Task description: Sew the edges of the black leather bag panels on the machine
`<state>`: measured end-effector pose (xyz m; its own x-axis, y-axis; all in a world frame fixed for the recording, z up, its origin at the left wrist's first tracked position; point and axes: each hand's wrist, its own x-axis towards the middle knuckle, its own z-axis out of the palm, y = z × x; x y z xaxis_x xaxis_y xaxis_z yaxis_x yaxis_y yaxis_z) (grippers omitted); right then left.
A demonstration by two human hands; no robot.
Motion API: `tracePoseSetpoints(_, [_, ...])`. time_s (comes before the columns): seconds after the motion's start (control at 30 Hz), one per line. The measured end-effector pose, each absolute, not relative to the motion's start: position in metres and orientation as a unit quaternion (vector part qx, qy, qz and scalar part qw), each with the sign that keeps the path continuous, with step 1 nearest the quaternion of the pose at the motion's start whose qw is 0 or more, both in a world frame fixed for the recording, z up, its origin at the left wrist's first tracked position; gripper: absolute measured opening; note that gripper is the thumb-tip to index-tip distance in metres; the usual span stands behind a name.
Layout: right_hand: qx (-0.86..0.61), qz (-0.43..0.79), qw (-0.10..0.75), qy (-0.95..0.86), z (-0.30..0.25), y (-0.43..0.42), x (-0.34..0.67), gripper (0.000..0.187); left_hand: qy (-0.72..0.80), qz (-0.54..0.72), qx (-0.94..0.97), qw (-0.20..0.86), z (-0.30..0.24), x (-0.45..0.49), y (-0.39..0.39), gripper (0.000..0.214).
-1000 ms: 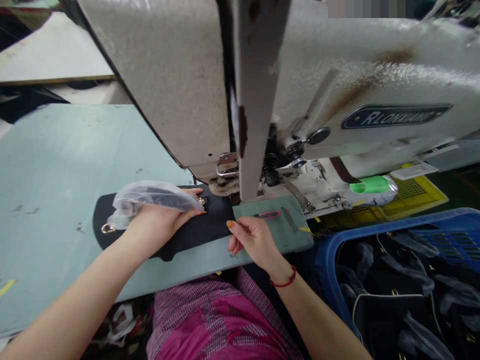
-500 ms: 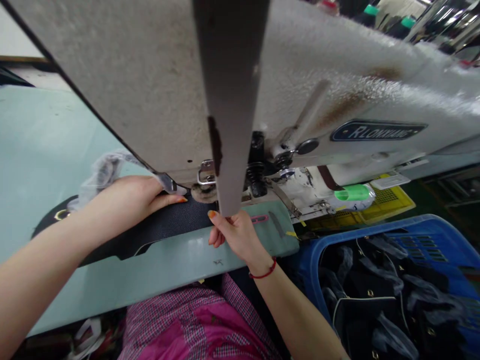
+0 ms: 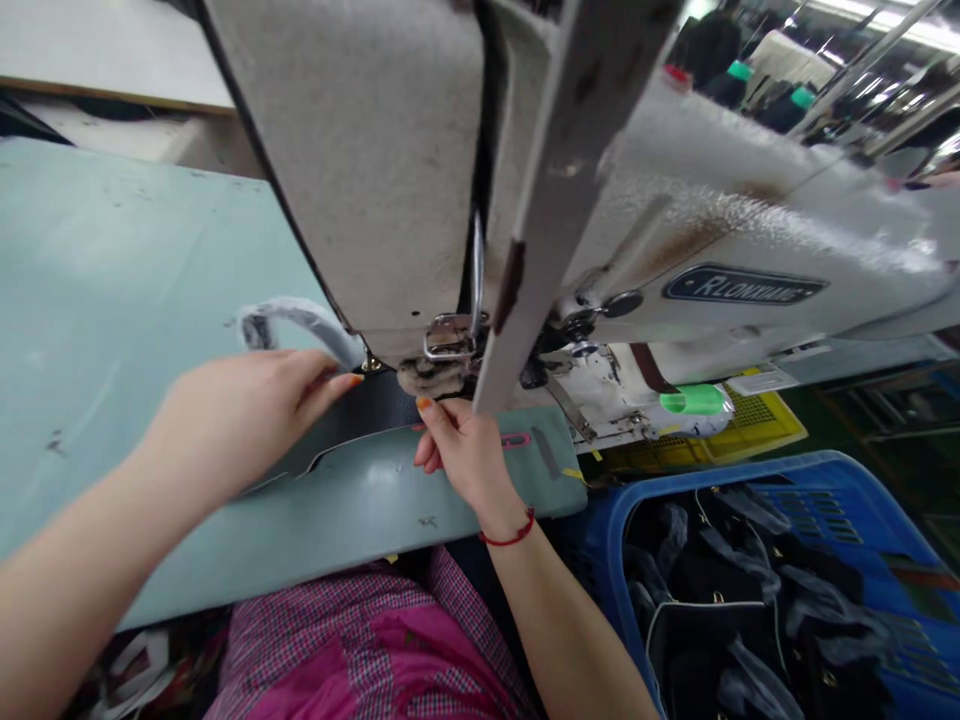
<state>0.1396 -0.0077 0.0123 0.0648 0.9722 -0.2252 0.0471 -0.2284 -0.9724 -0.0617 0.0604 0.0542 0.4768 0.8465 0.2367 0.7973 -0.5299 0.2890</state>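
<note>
A black leather-like bag panel (image 3: 365,412) lies on the pale green sewing table, its right end under the sewing machine's presser area (image 3: 450,365). My left hand (image 3: 251,405) is closed on the panel's far edge, thumb and fingers pinched close to a brass-coloured ring (image 3: 370,364). Behind that hand rises a handle wrapped in clear plastic (image 3: 296,315). My right hand (image 3: 465,450), a red cord on its wrist, pinches the panel's near edge just in front of the needle area. The needle itself is hidden, and my left hand covers the panel's left end.
The grey machine head (image 3: 360,170) and a slanted metal bar (image 3: 551,200) stand close above my hands. To the right, a blue basket (image 3: 622,560) holds several black pieces with plastic-wrapped handles. A yellow crate (image 3: 765,420) is behind it. A pink-handled tool (image 3: 516,440) lies on the table (image 3: 360,520).
The panel has shifted right and turned under the machine, taking the wrapped handle with it. My left hand has moved along with it. The view has shifted slightly; my right hand stays near the needle area.
</note>
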Motion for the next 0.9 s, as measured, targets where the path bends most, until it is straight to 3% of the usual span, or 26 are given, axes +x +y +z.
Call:
tracePoseSetpoints(0.07, [-0.583,0.52,0.44,-0.442,0.014,-0.008,0.139,0.053,0.489,0.225,0.827,0.164,0.044,-0.053,0.022,0.038])
tracePoseSetpoints(0.17, [-0.587,0.509,0.441,-0.449,0.016,-0.008,0.139,0.051,0.449,0.282,0.656,0.538,0.012,-0.03,-0.022,0.04])
tracePoseSetpoints(0.27, [-0.597,0.486,0.441,-0.461,0.018,-0.008,0.138,0.05,0.419,0.364,0.407,0.726,-0.014,-0.006,-0.028,0.042])
tracePoseSetpoints(0.43, [-0.61,0.447,0.441,-0.483,0.016,-0.009,0.137,0.049,0.443,0.432,0.27,0.737,-0.017,0.009,0.006,0.048])
tracePoseSetpoints(0.73, [-0.548,0.556,0.5,-0.375,0.008,-0.018,0.134,0.039,0.387,0.358,0.265,0.807,-0.011,0.006,0.018,0.052])
tracePoseSetpoints(0.9, [-0.554,0.536,0.506,-0.386,0.013,-0.018,0.133,0.036,0.418,0.342,0.282,0.793,-0.009,0.002,0.022,0.051])
